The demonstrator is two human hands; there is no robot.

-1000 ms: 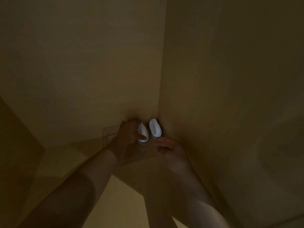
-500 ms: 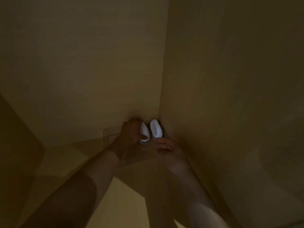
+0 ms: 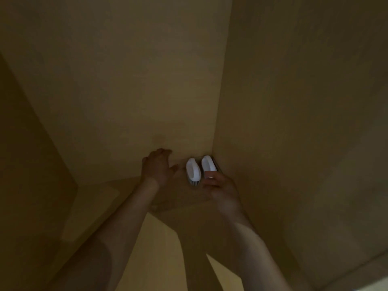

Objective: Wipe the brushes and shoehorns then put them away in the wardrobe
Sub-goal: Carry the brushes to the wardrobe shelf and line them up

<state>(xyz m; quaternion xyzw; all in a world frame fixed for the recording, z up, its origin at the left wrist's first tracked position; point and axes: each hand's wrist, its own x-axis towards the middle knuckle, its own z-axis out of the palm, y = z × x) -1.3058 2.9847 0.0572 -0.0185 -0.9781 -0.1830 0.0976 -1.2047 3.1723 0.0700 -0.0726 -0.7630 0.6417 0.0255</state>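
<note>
Dim wardrobe interior seen from head cam, lighting v. poor. Two white brushes stood side by side in the back right corner, centre-right of frame: left brush w/ bristles visible at its lower end, right brush tucked against the right wall, its lower end covered by fingertips. The two brushes sit just beside each other, touching or nearly so; can't be resolved. Both appear to sit in a clear tray, of which only a faint edge is seen by the right brush; rest of tray too dark to make out. Left hand is placed left of the left brush, fingers loosely curled toward the back wall, nothing seen held; thumb points toward the brush, contact can't be confirmed. Right hand is placed just below the right brush, fingers curled, fingertips at the brush's near end; whether it's pinched or only touched can't be told from this view. Both forearms enter from bottom of frame, bare. Shelf floor seen lower left, lighter patch between the forearms at bottom centre. No shoehorns made out in view.
</note>
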